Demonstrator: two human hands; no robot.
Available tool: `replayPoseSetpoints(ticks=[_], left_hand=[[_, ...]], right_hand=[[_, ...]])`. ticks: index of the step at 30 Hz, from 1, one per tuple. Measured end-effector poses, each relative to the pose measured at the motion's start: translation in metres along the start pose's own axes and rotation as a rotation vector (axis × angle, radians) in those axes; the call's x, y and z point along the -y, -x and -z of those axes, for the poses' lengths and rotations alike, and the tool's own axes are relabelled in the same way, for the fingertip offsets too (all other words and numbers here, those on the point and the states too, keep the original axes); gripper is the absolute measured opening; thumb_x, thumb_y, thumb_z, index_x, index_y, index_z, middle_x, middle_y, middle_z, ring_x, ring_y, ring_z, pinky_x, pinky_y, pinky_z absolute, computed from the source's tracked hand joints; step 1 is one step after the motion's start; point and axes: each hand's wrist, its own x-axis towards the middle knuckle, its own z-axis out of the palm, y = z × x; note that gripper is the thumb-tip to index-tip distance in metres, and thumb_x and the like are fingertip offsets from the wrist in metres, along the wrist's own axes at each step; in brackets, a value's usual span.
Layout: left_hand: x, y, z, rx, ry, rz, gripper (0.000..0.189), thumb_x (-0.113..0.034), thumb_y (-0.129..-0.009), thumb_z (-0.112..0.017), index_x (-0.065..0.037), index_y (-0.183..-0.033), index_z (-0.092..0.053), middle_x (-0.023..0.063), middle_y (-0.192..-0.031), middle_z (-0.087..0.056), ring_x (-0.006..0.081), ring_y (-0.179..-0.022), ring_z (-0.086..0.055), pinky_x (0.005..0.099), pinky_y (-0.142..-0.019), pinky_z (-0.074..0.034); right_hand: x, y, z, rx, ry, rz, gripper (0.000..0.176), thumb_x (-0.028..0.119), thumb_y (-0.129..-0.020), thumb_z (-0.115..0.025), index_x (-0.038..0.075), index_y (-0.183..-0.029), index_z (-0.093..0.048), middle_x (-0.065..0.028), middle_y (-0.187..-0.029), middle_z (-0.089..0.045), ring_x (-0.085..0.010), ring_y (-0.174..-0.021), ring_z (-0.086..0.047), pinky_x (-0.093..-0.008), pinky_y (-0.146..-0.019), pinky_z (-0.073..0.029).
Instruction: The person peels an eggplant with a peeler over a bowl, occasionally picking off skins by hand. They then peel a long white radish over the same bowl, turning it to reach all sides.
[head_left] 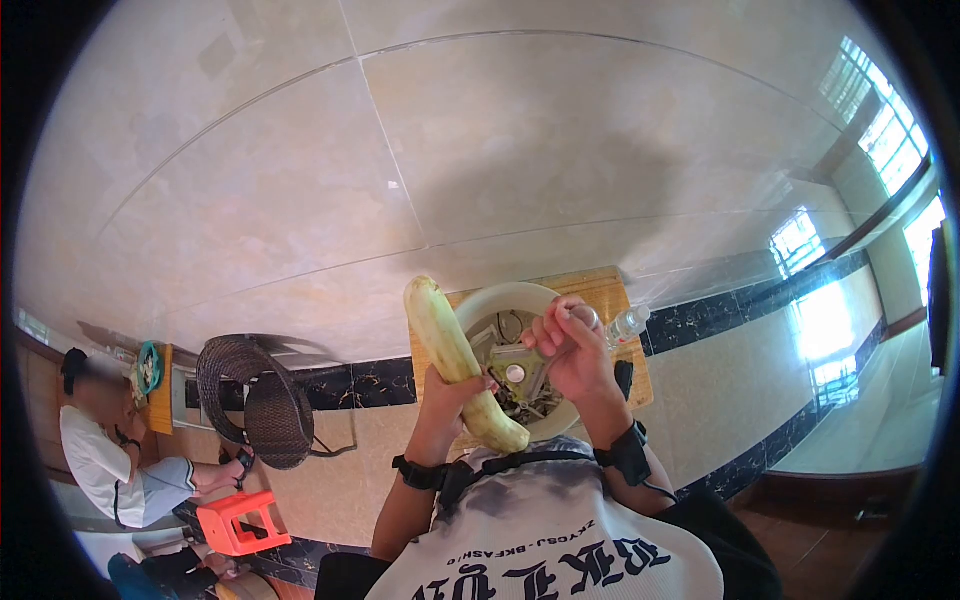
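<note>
A long pale green, curved gourd-like vegetable (447,340) slants across the left side of a round basin (552,300). My left hand (452,396) is wrapped round its lower half. Over the right part of the basin is my right hand (575,350), its fingers curled in and thumb bent against them; whatever it may hold is too small to make out. Inside the basin lie a greyish tool-like object (517,358) with a round whitish part and dark scraps. The basin stands on a wooden table (602,285).
A clear plastic bottle (628,325) is right of the basin. To the left are a dark wicker chair (277,415), an orange stool (240,522) and a seated person (110,460) at a small wooden table (161,400) with a teal basket (149,367). Another person (165,577) is partly visible at lower left.
</note>
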Motion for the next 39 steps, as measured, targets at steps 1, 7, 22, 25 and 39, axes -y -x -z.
replayPoseSetpoints(ticks=[1,7,22,25,39], left_hand=[[0.001,0.000,0.001,0.004,-0.003,0.007,0.038,0.005,-0.073,-0.073,0.001,-0.108,-0.058,0.0097,-0.089,-0.067,0.0228,-0.075,-0.071,0.0361,-0.069,-0.060],[-0.009,0.003,-0.004,0.050,-0.008,0.015,0.041,0.006,-0.073,-0.074,0.002,-0.111,-0.060,0.0103,-0.093,-0.069,0.0219,-0.079,-0.071,0.0359,-0.073,-0.060],[-0.004,0.001,-0.006,0.023,-0.024,-0.003,0.043,0.010,-0.072,-0.072,0.002,-0.112,-0.057,0.0114,-0.091,-0.068,0.0231,-0.074,-0.070,0.0360,-0.068,-0.060],[-0.004,0.000,-0.006,0.015,-0.037,-0.003,0.041,0.009,-0.072,-0.072,0.002,-0.110,-0.058,0.0109,-0.090,-0.067,0.0228,-0.074,-0.070,0.0358,-0.068,-0.060],[-0.003,0.000,-0.008,-0.001,-0.028,-0.045,0.042,0.005,-0.074,-0.072,0.002,-0.114,-0.060,0.0096,-0.093,-0.069,0.0206,-0.077,-0.071,0.0349,-0.071,-0.060]], right_hand=[[0.000,0.000,0.001,0.001,-0.004,0.002,0.010,0.013,-0.102,-0.060,0.006,-0.096,-0.060,-0.0016,-0.071,-0.050,-0.0171,-0.068,-0.052,-0.0414,-0.077,-0.050],[0.001,0.000,0.002,-0.004,0.009,0.007,0.009,0.013,-0.102,-0.060,0.006,-0.097,-0.060,-0.0013,-0.072,-0.050,-0.0169,-0.068,-0.051,-0.0415,-0.077,-0.049],[-0.005,0.001,0.004,-0.007,0.008,0.009,0.003,0.008,-0.103,-0.058,0.005,-0.103,-0.058,-0.0030,-0.075,-0.052,-0.0173,-0.070,-0.053,-0.0415,-0.079,-0.051],[-0.006,0.002,0.005,-0.006,0.032,0.015,0.003,0.008,-0.103,-0.059,0.005,-0.103,-0.058,-0.0033,-0.076,-0.052,-0.0174,-0.071,-0.053,-0.0413,-0.079,-0.051],[-0.005,0.002,0.001,-0.004,-0.001,0.010,0.005,0.010,-0.103,-0.058,0.005,-0.102,-0.059,-0.0030,-0.075,-0.052,-0.0172,-0.070,-0.052,-0.0407,-0.078,-0.051]])
